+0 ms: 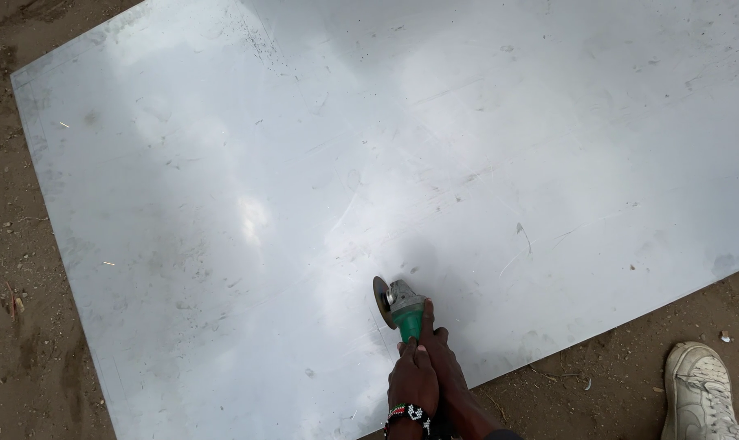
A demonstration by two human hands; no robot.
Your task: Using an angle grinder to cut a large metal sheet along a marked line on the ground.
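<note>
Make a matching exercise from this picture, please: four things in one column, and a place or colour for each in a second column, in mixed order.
Things:
1. grinder
2. metal sheet
3. shoe
4. bead bracelet

Descriptions:
A. white, on the dirt at the lower right
B. green body, held by both hands (left hand, right hand)
C. around the left wrist
D. grey and shiny, flat on the ground

Pairs: 1-B, 2-D, 3-A, 4-C
</note>
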